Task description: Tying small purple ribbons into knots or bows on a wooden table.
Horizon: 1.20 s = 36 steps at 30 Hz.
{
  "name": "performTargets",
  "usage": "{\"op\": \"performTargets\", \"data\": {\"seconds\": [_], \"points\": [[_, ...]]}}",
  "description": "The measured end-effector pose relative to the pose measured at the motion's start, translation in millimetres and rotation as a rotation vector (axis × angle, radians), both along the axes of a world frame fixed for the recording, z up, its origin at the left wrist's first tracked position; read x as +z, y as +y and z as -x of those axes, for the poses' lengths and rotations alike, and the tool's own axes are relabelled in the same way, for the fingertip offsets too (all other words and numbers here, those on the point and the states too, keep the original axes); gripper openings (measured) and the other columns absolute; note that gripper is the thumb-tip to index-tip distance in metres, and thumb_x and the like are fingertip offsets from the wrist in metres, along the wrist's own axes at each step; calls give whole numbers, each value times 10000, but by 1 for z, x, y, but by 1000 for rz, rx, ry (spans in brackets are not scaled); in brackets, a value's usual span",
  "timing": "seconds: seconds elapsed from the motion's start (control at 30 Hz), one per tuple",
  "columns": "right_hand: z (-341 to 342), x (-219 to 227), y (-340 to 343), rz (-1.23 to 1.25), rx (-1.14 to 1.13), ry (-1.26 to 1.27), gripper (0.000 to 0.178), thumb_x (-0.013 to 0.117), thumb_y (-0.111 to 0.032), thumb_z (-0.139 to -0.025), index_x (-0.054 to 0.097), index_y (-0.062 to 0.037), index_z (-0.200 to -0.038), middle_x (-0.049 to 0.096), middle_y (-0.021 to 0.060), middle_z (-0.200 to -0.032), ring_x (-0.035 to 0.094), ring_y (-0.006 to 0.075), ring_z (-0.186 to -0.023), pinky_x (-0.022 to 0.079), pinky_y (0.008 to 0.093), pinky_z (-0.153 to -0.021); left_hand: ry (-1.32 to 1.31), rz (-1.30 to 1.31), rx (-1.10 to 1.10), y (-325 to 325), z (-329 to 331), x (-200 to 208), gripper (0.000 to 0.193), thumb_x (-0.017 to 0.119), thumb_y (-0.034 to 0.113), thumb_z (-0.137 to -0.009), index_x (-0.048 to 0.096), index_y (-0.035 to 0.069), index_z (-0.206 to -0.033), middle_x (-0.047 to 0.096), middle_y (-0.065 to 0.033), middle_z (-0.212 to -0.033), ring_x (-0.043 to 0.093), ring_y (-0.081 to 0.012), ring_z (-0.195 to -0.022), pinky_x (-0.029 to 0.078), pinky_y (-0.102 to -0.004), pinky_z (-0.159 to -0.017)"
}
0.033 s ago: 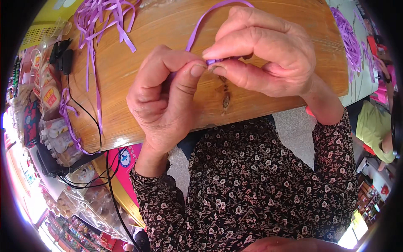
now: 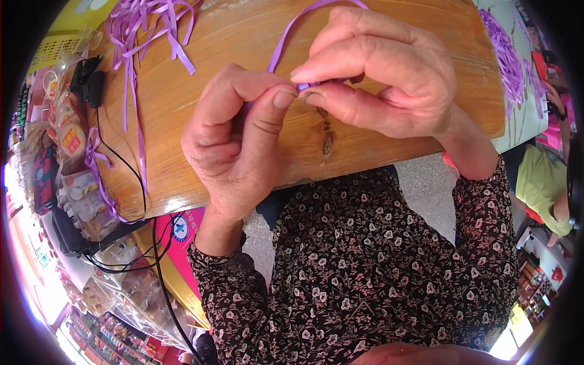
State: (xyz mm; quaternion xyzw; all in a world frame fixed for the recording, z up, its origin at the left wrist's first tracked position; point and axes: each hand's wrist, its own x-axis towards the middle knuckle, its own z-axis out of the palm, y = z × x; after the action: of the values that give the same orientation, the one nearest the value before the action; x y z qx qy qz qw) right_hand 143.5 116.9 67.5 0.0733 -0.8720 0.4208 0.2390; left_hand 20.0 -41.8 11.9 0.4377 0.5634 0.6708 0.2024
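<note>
Above the wooden table, a purple ribbon (image 2: 281, 47) arcs up behind my hands and runs down to the pinch point. My left hand (image 2: 236, 131) is closed, thumb against the bent index finger, on one part of the ribbon. Close beside it, my right hand (image 2: 389, 73) pinches a small folded or knotted bit of the same ribbon between thumb and index finger. The fingertips of both hands almost meet, and they hide most of that bit.
On the wooden table (image 2: 201, 176) lies a loose bunch of purple ribbons (image 2: 143, 27) at the far left. A black cable (image 2: 115, 155) crosses the left edge near plastic-bagged packages (image 2: 73, 140). A purple ribbon bundle (image 2: 505, 61) rests on a pale table at right. Another person (image 2: 541, 188) is beyond.
Both hands have shifted very slightly left with the ribbon. Their pinching grip looks the same.
</note>
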Motion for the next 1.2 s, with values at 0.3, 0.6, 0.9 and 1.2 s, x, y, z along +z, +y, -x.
{"op": "performTargets", "data": {"seconds": [0.3,0.6,0.9,1.2], "points": [[31,-55,4,11,-5,239,148,732,-57,-721,657,-39,-848,615,45,-721,608,160,-639,470,263,-556,-488,-43,50,0,-3,-22,82,628,27,-863,652,0,-936,636,-4,-895,494,-35,-746,388,-160,-655],[33,-56,-5,91,-34,224,135,729,-63,-731,665,-42,-849,618,39,-714,619,152,-654,478,259,-571,-520,-27,79,1,-2,-22,148,594,72,-887,620,-20,-999,561,-10,-740,431,-73,-606,360,-222,-555],[28,-47,3,-275,-29,336,149,700,-114,-776,670,-48,-906,629,31,-777,591,122,-658,449,240,-551,-573,-131,-94,1,-2,-22,67,612,-17,-856,638,-8,-916,614,-12,-845,533,-66,-796,420,-190,-749],[34,-53,20,-373,156,518,160,699,-16,-757,646,-37,-907,601,96,-823,603,234,-724,480,272,-603,-418,-114,-34,3,1,-29,45,609,14,-869,635,-12,-895,608,-7,-830,497,-55,-768,394,-187,-724]]}}
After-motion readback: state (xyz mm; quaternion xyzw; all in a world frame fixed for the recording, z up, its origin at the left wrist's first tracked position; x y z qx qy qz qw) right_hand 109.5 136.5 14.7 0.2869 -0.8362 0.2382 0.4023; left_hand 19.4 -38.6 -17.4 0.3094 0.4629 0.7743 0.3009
